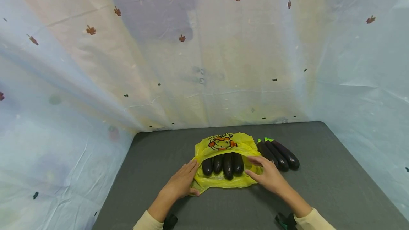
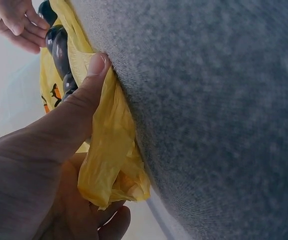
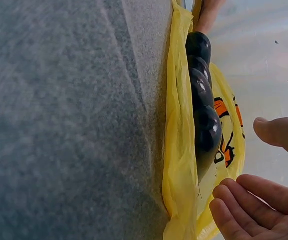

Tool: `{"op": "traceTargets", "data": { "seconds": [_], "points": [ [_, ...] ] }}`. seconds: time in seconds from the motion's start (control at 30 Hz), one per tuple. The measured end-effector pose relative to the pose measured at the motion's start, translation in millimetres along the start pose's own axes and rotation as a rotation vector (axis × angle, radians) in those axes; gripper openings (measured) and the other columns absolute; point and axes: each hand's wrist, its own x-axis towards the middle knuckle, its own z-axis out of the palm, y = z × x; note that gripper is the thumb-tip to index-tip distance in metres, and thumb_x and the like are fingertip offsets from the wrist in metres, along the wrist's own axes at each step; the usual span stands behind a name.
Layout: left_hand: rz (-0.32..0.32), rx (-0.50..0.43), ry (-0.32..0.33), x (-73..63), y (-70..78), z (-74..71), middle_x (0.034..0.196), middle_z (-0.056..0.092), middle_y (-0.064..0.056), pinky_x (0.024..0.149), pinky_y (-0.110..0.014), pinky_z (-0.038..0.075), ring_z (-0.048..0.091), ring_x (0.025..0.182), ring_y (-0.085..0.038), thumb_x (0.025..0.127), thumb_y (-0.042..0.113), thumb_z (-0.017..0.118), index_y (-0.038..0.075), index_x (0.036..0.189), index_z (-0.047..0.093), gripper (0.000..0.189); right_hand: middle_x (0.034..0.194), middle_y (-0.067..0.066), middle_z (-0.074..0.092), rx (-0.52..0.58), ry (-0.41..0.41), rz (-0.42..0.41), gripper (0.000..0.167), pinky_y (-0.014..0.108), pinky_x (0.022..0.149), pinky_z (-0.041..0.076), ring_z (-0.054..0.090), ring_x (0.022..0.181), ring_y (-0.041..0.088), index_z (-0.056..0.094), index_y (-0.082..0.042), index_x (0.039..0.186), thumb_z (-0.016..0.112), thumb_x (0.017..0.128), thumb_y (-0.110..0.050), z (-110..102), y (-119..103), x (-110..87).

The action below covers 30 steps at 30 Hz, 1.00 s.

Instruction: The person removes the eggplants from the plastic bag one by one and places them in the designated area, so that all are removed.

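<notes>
A yellow plastic bag (image 1: 223,182) with a printed cartoon face lies on the dark table, its mouth toward me. Inside, several dark eggplants (image 1: 228,166) lie side by side, rounded ends outward. My left hand (image 1: 183,179) rests against the bag's left side, fingers extended; in the left wrist view its thumb (image 2: 86,97) lies along the bag's edge. By the right side of the mouth is my right hand (image 1: 267,175), thumb and fingers spread apart; in the right wrist view its fingers (image 3: 254,205) hold nothing. Whether it touches the bag, I cannot tell.
To the right of the bag, 3 more eggplants (image 1: 287,155) with green stems lie close together. The grey table (image 1: 153,152) ends at the back against a patterned plastic sheet (image 1: 223,98), which also hangs at both sides.
</notes>
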Motion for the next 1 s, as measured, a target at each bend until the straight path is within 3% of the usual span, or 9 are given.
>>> {"op": "traceTargets", "data": {
  "seconds": [0.2, 0.63, 1.0],
  "points": [
    [-0.003, -0.008, -0.002, 0.5, -0.4, -0.3, 0.174, 0.029, -0.019, 0.132, -0.051, 0.027, 0.029, 0.162, -0.035, 0.083, 0.048, 0.089, -0.003, 0.166, 0.034, 0.112, 0.131, 0.014, 0.071, 0.001, -0.015, 0.005, 0.053, 0.056, 0.100, 0.059, 0.070, 0.118, 0.038, 0.068, -0.001, 0.140, 0.085, 0.096, -0.027, 3.0, -1.6, 4.0],
    [-0.006, 0.000, 0.005, 0.6, -0.7, 1.1, 0.174, 0.030, -0.019, 0.131, -0.051, 0.027, 0.029, 0.161, -0.035, 0.083, 0.049, 0.089, -0.002, 0.166, 0.035, 0.111, 0.137, 0.016, 0.070, -0.023, -0.067, 0.115, 0.062, 0.056, 0.102, 0.058, 0.070, 0.120, 0.036, 0.067, -0.001, 0.141, 0.086, 0.094, -0.035, 13.8, -0.4, 15.7],
    [-0.010, -0.022, 0.005, 1.2, -2.1, 2.5, 0.175, 0.029, -0.019, 0.132, -0.050, 0.026, 0.029, 0.162, -0.035, 0.083, 0.048, 0.089, -0.002, 0.166, 0.034, 0.112, 0.133, 0.020, 0.071, -0.062, -0.085, 0.090, 0.069, 0.057, 0.101, 0.058, 0.070, 0.118, 0.038, 0.068, 0.004, 0.139, 0.089, 0.090, -0.040, 17.7, 4.1, 23.5]
  ]
}}
